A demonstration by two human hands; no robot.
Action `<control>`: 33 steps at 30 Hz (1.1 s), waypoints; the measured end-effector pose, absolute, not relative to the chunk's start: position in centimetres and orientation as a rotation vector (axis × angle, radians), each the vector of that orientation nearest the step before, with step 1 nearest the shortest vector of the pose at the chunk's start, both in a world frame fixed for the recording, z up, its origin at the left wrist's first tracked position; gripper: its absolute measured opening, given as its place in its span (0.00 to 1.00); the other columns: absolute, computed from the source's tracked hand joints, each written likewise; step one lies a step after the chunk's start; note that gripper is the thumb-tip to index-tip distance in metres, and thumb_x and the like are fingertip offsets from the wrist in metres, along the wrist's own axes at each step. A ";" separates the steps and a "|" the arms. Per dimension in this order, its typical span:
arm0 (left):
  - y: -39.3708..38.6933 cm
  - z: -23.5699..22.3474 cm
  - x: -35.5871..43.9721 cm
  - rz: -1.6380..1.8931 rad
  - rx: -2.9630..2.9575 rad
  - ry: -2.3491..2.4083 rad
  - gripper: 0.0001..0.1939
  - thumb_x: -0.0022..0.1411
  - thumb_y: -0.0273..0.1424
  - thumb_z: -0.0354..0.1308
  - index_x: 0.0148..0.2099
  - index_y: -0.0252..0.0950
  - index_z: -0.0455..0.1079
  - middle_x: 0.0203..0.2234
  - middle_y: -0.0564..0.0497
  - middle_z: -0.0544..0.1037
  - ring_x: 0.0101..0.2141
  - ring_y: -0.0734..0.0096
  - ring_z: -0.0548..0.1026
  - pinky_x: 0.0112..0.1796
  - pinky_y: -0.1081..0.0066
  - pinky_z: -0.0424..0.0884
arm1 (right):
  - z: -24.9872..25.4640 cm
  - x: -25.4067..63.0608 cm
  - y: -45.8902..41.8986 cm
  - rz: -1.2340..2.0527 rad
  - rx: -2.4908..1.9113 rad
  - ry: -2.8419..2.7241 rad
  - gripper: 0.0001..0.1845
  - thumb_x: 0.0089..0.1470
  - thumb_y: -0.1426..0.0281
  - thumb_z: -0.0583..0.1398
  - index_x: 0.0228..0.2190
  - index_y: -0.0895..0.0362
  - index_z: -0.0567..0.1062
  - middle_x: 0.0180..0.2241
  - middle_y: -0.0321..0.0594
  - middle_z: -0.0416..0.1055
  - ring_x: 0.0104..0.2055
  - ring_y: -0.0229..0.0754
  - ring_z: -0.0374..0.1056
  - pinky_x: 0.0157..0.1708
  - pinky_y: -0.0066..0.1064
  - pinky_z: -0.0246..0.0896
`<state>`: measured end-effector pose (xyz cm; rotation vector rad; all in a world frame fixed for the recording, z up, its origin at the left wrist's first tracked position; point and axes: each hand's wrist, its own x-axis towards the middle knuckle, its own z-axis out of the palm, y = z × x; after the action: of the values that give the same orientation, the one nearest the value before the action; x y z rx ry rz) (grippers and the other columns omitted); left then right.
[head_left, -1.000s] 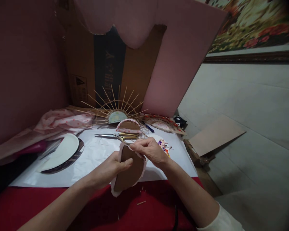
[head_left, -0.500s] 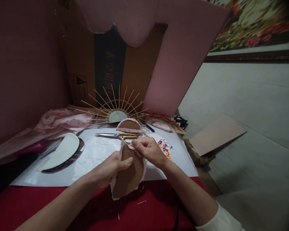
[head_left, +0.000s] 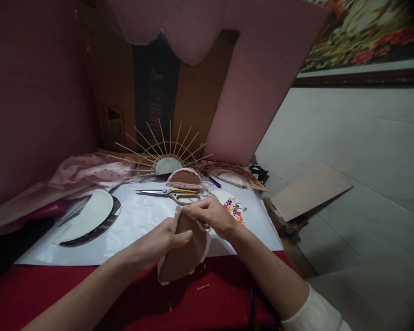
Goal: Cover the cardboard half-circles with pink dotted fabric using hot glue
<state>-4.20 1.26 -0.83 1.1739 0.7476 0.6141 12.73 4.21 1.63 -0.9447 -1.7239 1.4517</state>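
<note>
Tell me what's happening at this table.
The left hand holds a brown cardboard half-circle edged with pale fabric, thumb on its face, while the right hand's fingers pinch the fabric at its upper end. Gold-handled metal scissors lie just beyond on the white sheet, near a smaller cardboard half-circle with a pink-and-white fabric rim.

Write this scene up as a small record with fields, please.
Left hand: grips card, thumb on its brown face
Right hand: pinches card near its top
Card: half-round, pale fabric edging
Scissors: beyond the hands, on white sheet
Beyond scissors: second card, stick fan
Far left: spotted cloth
</note>
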 end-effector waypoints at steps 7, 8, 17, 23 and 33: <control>1.4 -1.7 -4.0 0.651 1.075 0.813 0.13 0.55 0.36 0.63 0.40 0.32 0.74 0.31 0.46 0.79 0.32 0.62 0.76 0.36 0.67 0.68 | 0.8 12.3 4.1 0.504 -0.882 -2.042 0.21 0.58 0.65 0.56 0.17 0.59 0.72 0.19 0.35 0.62 0.23 0.35 0.57 0.26 0.29 0.50; 1.4 -1.7 -4.0 0.664 1.063 0.824 0.13 0.54 0.35 0.64 0.39 0.32 0.74 0.31 0.46 0.79 0.33 0.62 0.76 0.36 0.68 0.68 | 0.7 12.3 4.0 0.469 -0.888 -2.062 0.21 0.59 0.64 0.55 0.17 0.59 0.72 0.19 0.36 0.62 0.24 0.35 0.57 0.26 0.29 0.50; 1.6 0.0 -4.4 0.717 0.884 0.730 0.13 0.51 0.33 0.67 0.39 0.32 0.76 0.29 0.46 0.81 0.30 0.66 0.76 0.33 0.71 0.70 | 1.0 14.0 4.7 1.373 -1.066 -1.536 0.29 0.54 0.47 0.54 0.24 0.62 0.77 0.20 0.36 0.66 0.19 0.31 0.54 0.14 0.23 0.43; 1.8 0.5 -4.5 0.843 0.808 0.667 0.15 0.51 0.32 0.68 0.41 0.34 0.76 0.33 0.45 0.82 0.31 0.65 0.78 0.36 0.69 0.72 | 0.6 14.3 4.5 1.551 -1.016 -1.473 0.22 0.47 0.54 0.63 0.18 0.57 0.66 0.14 0.26 0.55 0.15 0.28 0.48 0.12 0.21 0.44; 1.7 0.6 -4.3 0.937 0.820 0.679 0.16 0.49 0.32 0.69 0.41 0.34 0.75 0.31 0.46 0.82 0.30 0.65 0.78 0.33 0.71 0.73 | 1.1 14.0 4.1 1.554 -0.895 -1.440 0.20 0.45 0.54 0.66 0.22 0.58 0.69 0.16 0.26 0.58 0.15 0.28 0.49 0.12 0.20 0.44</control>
<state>-4.28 1.72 0.58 0.8202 0.6789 0.9372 14.00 4.06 1.11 -0.8954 -1.4402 1.5542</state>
